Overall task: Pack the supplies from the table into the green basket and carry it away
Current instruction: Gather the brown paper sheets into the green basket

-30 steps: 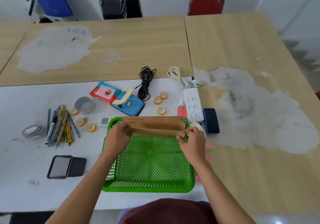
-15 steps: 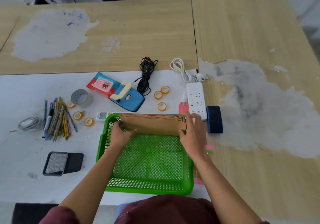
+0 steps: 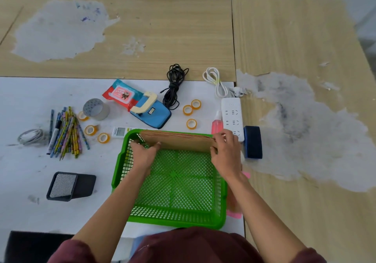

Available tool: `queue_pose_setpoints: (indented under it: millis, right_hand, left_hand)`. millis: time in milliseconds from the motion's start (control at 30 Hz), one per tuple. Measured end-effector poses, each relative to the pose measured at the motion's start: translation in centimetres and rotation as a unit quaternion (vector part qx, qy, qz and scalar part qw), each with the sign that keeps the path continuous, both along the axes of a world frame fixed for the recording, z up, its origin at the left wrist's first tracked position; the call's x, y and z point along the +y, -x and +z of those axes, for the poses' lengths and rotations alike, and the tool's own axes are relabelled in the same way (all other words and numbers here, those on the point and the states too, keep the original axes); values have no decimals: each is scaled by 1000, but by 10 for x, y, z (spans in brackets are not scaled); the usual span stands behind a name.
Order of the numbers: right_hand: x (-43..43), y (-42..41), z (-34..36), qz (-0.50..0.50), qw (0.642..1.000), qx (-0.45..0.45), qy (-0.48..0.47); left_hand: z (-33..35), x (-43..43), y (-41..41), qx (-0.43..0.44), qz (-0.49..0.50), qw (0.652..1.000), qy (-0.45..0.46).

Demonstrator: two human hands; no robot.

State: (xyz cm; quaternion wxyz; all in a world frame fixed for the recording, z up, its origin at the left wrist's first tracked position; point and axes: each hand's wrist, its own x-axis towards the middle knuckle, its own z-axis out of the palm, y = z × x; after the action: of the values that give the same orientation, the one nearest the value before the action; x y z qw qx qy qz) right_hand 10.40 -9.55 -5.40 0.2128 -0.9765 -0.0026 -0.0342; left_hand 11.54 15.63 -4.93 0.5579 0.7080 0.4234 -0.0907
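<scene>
- Head view, writing: the wet-wipes pack (image 3: 122, 94) has a pink label with a cartoon figure, but its print is too small to read. The small white device (image 3: 121, 131) just beyond the basket's far left corner shows a grey screen, and its lettering is also illegible. The white power strip (image 3: 232, 114) shows only socket slots.
- The green basket (image 3: 122, 161) sits at the near edge of the white table (image 3: 30, 181), straight in front of the person.
- A stack of brown envelopes (image 3: 179, 142) stands on edge inside the basket against its far wall. Its long axis runs left to right along that wall, and its broad face is turned toward the person.
- The hands are apart, one at each end of the stack. The left hand (image 3: 143, 154) grips the left end with its thumb on the front face. The right hand (image 3: 225, 153) has its fingers curled over the top right corner.
- Left of the basket lie a bunch of pencils (image 3: 67, 130) pointing roughly away from the person, and a black mesh holder (image 3: 69, 185) on its side.
- A pink spray bottle (image 3: 216, 123) and a blue eraser (image 3: 252, 144) lie near the right hand.
</scene>
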Motion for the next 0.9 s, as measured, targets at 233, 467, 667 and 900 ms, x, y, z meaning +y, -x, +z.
queue_pose_setpoints:
  millis: [233,467,667,900]
  right_hand:
    - [4,-4,2,40,997,63,26]
    - [6,-5,-1,53,994,94,-31]
    - [3,-11,3,54,989,122,-68]
    - [4,-8,2,48,989,121,-71]
  left_hand:
    - [26,-21,-15,6,72,949,308]
    - [20,-13,-9,-10,52,997,60]
    - [22,2,3,-12,-71,997,-10]
    - [24,-10,5,-22,-88,996,-7]
